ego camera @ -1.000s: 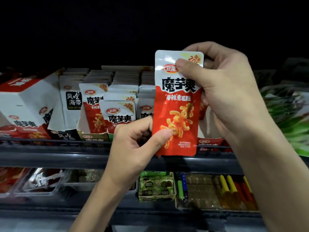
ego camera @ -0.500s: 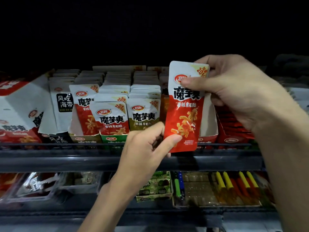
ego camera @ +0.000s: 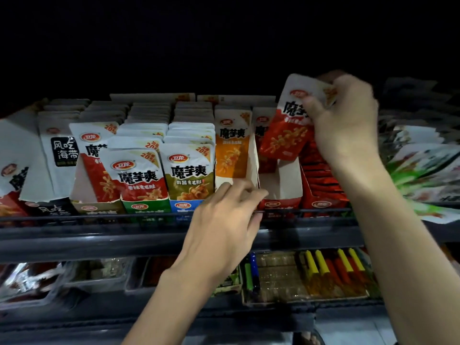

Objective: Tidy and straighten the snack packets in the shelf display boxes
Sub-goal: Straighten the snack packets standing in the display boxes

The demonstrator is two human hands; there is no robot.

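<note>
My right hand (ego camera: 346, 120) pinches a red-and-white snack packet (ego camera: 286, 130) by its top corner, holding it tilted above a nearly empty red display box (ego camera: 281, 185). My left hand (ego camera: 224, 220) is off the packet, its loosely curled fingers at the front rim of the shelf, by the wall between the orange-packet box and the red box. Rows of upright packets fill the other boxes: a red one (ego camera: 139, 175), an olive one (ego camera: 191, 170) and an orange one (ego camera: 231, 145).
A black wire rail (ego camera: 99, 217) runs along the shelf front. A box of dark red packets (ego camera: 321, 180) stands right of the near-empty box, with green-printed bags (ego camera: 423, 175) beyond. The lower shelf holds clear tubs (ego camera: 32, 280) and a tray of coloured sticks (ego camera: 323, 270).
My left hand has let go of the red packet and dropped to the shelf front. My right hand has carried the packet up, back and rightward over the near-empty red box.
</note>
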